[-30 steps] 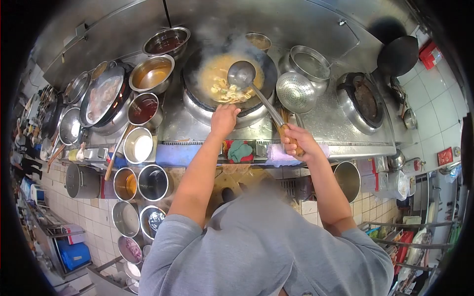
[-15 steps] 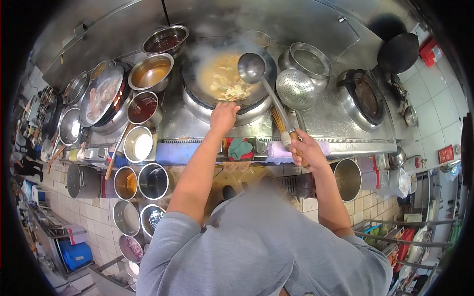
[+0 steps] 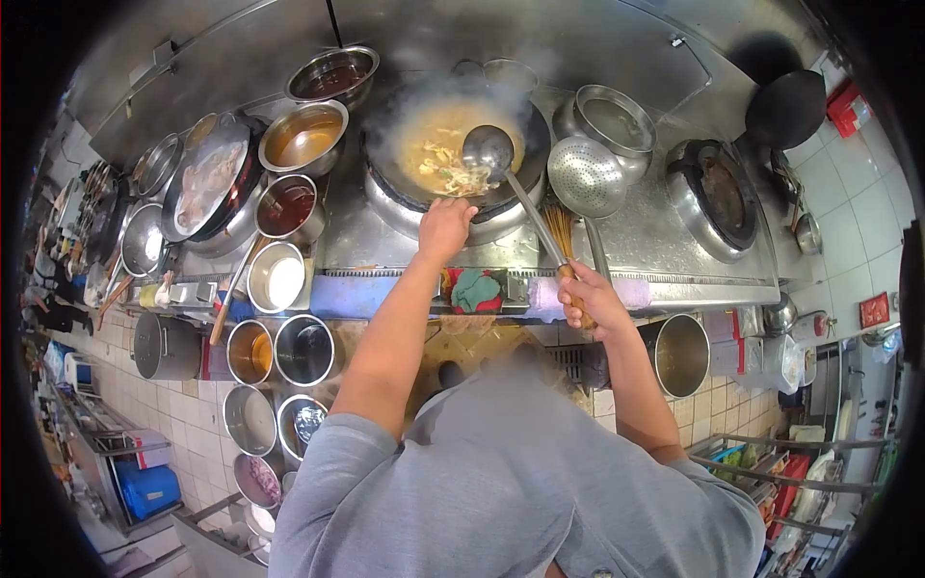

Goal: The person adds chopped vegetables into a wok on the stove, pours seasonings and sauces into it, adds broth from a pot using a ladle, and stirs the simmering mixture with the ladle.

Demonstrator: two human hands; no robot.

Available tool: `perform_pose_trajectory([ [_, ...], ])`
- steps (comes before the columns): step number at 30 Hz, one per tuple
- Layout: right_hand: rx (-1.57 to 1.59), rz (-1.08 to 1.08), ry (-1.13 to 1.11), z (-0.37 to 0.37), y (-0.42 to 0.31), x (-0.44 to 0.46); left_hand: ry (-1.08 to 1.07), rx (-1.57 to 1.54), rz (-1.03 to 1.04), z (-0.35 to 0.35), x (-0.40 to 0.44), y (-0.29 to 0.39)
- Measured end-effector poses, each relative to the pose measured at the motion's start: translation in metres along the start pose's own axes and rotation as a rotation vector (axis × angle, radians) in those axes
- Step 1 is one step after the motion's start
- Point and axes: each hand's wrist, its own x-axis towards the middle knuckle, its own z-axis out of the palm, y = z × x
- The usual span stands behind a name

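Observation:
A dark wok (image 3: 385,178) sits on the middle burner, with yellowish broth and pale strips of food (image 3: 434,154) steaming inside it. My left hand (image 3: 446,231) is closed on the wok's near edge; the fingertips are partly hidden there. In my right hand (image 3: 593,297) is the wooden handle of a long steel ladle (image 3: 533,207). Its bowl (image 3: 488,152) is over the right side of the food, its lower edge at the strips. Just right of the ladle shaft stand a bamboo brush (image 3: 560,231) and a perforated strainer (image 3: 586,177).
Steel bowls of orange liquid (image 3: 304,137) and dark red liquid (image 3: 289,207) stand left of the wok. A deep pot (image 3: 617,125) is behind the strainer. Folded cloths (image 3: 476,290) lie along the stove's front edge. Farther right is another burner (image 3: 715,197).
The ladle's bowl has come down and nearer to me, onto the food strips. My left hand stays at the wok's edge. The whole view has shifted slightly.

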Motion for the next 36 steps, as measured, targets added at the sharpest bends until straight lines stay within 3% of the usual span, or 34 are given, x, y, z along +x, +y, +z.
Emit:
perform_pose_trajectory([
  [26,0.306,0.060,-0.182,0.021,-0.008,-0.004,0.003,0.002,-0.015,-0.001,0.000,0.001],
  [36,0.998,0.152,-0.573,0.031,-0.095,0.013,-0.020,0.001,-0.007,0.007,0.001,-0.004],
])
